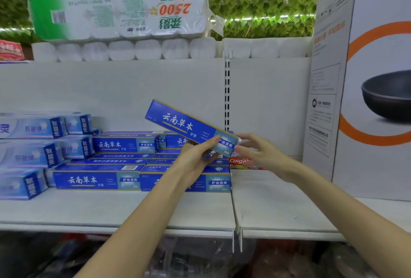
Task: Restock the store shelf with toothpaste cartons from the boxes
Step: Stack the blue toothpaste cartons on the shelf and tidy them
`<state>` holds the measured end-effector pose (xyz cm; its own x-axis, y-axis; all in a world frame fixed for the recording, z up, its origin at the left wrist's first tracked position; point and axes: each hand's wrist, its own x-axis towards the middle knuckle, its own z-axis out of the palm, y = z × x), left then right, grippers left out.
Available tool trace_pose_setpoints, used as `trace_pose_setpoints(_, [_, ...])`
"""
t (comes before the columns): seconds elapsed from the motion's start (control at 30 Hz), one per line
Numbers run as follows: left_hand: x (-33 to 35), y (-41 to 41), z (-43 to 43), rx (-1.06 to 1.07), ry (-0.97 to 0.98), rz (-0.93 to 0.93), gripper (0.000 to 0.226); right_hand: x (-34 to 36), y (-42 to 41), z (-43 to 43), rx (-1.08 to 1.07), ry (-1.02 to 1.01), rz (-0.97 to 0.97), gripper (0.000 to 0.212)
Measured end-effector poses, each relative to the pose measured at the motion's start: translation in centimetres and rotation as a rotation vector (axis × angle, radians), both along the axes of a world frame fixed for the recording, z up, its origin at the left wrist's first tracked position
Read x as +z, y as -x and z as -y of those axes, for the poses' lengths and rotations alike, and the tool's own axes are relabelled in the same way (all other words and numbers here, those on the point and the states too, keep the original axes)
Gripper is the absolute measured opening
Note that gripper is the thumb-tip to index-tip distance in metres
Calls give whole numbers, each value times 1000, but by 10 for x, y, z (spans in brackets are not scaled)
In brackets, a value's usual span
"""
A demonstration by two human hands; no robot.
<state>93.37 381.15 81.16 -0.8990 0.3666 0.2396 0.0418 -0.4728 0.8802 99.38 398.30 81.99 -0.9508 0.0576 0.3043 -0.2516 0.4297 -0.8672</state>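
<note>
A long blue toothpaste carton (182, 124) hangs tilted above the shelf, its left end higher. My left hand (196, 157) grips its lower right part from beneath, thumb on the front face. My right hand (258, 152) is at the carton's right end, fingertips touching the end flap. Below it lie stacked rows of the same blue cartons (97, 179) on the white shelf (124, 208). A red Colgate carton (241, 162) lies behind my hands, partly hidden.
Pale blue toothpaste cartons (31, 146) are piled at the shelf's left. A big white pan box (373, 90) stands at the right. Packs of toilet rolls (120, 10) sit on top. A slotted upright (226, 95) splits the back panel.
</note>
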Motion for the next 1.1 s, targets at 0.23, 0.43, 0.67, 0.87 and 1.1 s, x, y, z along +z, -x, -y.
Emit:
trace_pose_setpoints(0.23, [13, -12, 2, 112, 436, -141, 51, 17, -4, 9, 1, 105, -96, 7])
trace_pose_setpoints(0.43, [11, -7, 44, 249, 556, -256, 32, 16, 15, -18, -184, -83, -97, 12])
trace_pose_setpoints(0.67, [-1, 18, 101, 686, 1100, -690, 30, -13, 52, -15, -225, -1, -7, 9])
trace_pose_setpoints(0.87, [-33, 29, 120, 791, 1436, -719, 54, -11, 72, 6, -185, 17, -24, 26])
trace_pose_setpoints(1.1, [-42, 33, 121, 848, 1418, -774, 43, -4, 89, 12, -170, -44, -18, 30])
